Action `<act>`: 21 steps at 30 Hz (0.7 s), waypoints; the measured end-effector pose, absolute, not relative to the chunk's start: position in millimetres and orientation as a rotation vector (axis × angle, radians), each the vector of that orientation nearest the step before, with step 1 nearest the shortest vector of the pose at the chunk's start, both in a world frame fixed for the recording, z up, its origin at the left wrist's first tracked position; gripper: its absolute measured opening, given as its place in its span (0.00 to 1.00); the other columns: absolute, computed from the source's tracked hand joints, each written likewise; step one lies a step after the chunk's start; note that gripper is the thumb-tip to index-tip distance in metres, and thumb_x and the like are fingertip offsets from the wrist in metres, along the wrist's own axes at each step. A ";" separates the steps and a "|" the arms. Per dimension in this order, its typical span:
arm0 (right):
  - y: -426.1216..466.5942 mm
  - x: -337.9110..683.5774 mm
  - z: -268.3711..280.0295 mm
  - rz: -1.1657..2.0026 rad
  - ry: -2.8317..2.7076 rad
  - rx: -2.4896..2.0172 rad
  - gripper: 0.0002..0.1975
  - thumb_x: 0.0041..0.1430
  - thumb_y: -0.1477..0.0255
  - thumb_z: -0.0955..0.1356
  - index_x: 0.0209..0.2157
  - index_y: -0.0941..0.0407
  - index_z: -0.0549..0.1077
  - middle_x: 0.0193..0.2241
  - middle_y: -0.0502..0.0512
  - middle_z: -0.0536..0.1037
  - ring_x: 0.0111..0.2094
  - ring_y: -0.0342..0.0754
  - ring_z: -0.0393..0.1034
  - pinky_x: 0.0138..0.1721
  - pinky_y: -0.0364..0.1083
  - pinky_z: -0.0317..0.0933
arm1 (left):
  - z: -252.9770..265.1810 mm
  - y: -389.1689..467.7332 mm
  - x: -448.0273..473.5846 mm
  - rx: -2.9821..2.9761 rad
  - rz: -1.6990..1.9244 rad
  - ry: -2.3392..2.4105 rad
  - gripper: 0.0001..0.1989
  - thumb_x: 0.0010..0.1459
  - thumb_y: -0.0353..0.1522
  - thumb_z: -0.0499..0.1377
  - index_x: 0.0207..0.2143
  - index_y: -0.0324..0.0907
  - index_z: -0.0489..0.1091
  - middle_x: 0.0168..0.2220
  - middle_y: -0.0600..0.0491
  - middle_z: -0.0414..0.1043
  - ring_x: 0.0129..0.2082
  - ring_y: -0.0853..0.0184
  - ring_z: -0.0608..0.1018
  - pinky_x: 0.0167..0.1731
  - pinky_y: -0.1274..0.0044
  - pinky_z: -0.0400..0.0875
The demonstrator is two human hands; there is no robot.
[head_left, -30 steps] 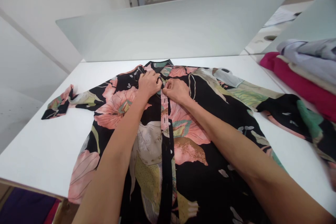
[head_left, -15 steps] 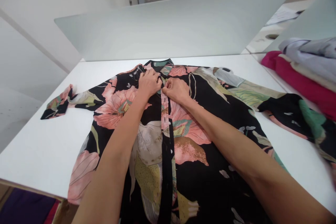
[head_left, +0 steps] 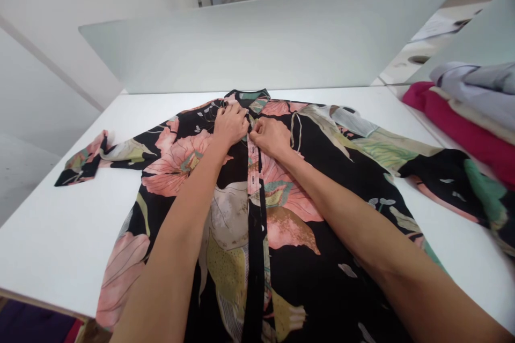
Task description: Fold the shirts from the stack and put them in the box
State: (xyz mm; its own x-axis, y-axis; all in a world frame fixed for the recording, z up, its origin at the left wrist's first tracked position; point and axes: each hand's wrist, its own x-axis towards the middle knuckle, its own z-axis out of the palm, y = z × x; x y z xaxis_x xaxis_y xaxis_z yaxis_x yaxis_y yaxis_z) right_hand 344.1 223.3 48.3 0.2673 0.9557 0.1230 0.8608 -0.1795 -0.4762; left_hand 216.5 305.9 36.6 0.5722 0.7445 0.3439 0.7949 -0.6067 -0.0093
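Observation:
A black blouse (head_left: 330, 139) with large pink, green and beige flowers lies spread out, its collar (head_left: 252, 97) at the far side and its sleeves out to both sides. Down its front runs the placket (head_left: 254, 171), with buttonholes on one edge and small buttons on the other. Just below the collar, my left hand (head_left: 231, 124) grips the placket with bent fingers. Close beside it, my right hand (head_left: 271, 136) pinches the placket's other edge between thumb and forefinger. Whatever button sits between the fingertips is hidden.
The blouse rests on a white table (head_left: 36, 214). A frosted glass panel (head_left: 249, 48) stands along the back edge. Folded pink cloth (head_left: 450, 118) and pale grey cloth (head_left: 478, 83) are stacked at the right. Dark purple fabric (head_left: 32, 321) shows below the table's left front edge.
Both hands keep their hold near the collar with hardly any movement. The view has shifted very slightly.

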 end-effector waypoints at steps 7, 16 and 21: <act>220.7 351.6 55.6 0.314 -1.542 -1.998 0.12 0.63 0.70 0.64 0.41 0.53 0.79 0.38 0.55 0.83 0.42 0.55 0.78 0.47 0.50 0.67 | 32.9 307.6 214.2 -2.626 -0.486 -1.267 0.20 0.71 0.33 0.48 0.58 0.42 0.74 0.59 0.40 0.74 0.59 0.50 0.74 0.58 0.58 0.62; 279.2 381.5 55.9 0.041 -1.825 -1.882 0.23 0.65 0.76 0.60 0.57 0.55 0.77 0.66 0.60 0.70 0.57 0.58 0.72 0.58 0.54 0.66 | 30.6 307.6 213.9 -2.627 -0.556 -1.252 0.19 0.70 0.32 0.49 0.56 0.45 0.75 0.58 0.41 0.76 0.58 0.50 0.75 0.57 0.58 0.62; 294.2 386.1 49.4 0.010 -1.968 -1.900 0.25 0.69 0.71 0.60 0.63 0.53 0.74 0.70 0.57 0.65 0.56 0.58 0.73 0.55 0.54 0.68 | 32.1 307.3 214.7 -2.633 -0.544 -1.269 0.19 0.71 0.32 0.49 0.56 0.42 0.76 0.55 0.40 0.77 0.57 0.50 0.75 0.57 0.59 0.62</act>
